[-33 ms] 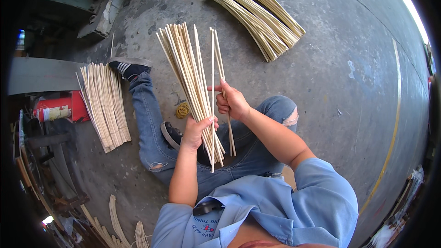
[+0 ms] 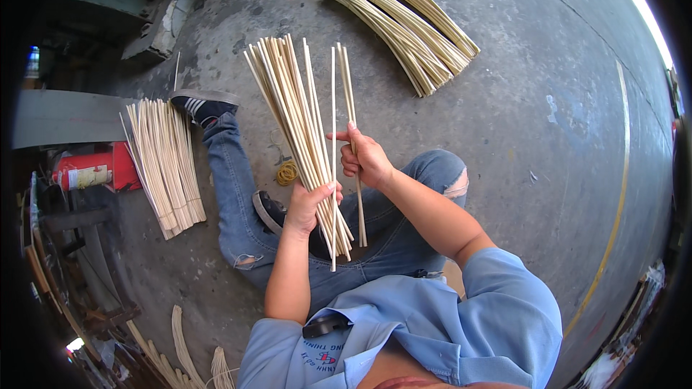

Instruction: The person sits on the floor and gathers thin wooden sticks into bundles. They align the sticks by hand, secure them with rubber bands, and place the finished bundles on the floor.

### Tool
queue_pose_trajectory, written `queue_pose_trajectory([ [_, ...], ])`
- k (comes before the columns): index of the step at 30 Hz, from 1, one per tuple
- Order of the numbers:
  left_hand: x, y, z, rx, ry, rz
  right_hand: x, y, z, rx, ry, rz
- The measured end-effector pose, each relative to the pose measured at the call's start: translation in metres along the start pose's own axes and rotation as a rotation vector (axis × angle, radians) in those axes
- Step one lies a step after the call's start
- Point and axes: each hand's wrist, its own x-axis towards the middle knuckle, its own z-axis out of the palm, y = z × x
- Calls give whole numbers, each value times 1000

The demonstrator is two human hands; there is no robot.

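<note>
A thick bundle of thin, pale sticks, looking like rattan or cane, (image 2: 297, 112) stands tilted over my lap. My left hand (image 2: 310, 205) is closed around its lower part, thumb across the front. One stick stands a little apart along the bundle's right side. Just right of it, my right hand (image 2: 367, 160) grips a few loose sticks (image 2: 347, 86) of the same kind. Its index finger points out toward the bundle, while the other fingers are curled. Between the two sets of sticks a narrow gap shows at the top.
Tied stick bundles (image 2: 404, 29) lie on the concrete floor ahead; another bundle (image 2: 166, 166) lies left, beside a red cylinder (image 2: 85, 171). A coil of yellowish bands (image 2: 287, 172) rests between my legs. More canes (image 2: 184, 346) lie at lower left, near clutter.
The few sticks in my right hand have shifted very slightly right at their upper ends and bunched closer together. My left hand and the big bundle hold nearly still.
</note>
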Motion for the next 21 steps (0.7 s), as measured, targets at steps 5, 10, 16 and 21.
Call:
queue_pose_trajectory([
  [5, 2, 0, 0, -8, -4, 2, 2, 1, -10, -56, -159, -29],
  [10, 3, -3, 5, 5, -15, -15, 5, 8, -11, -157, -114, -86],
  [16, 7, 0, -3, -107, 22, 10, 8, 4, -4, 105, -11, -120],
  [21, 5, 4, -5, -17, -22, -28, 2, 1, -3, 72, 10, 35],
])
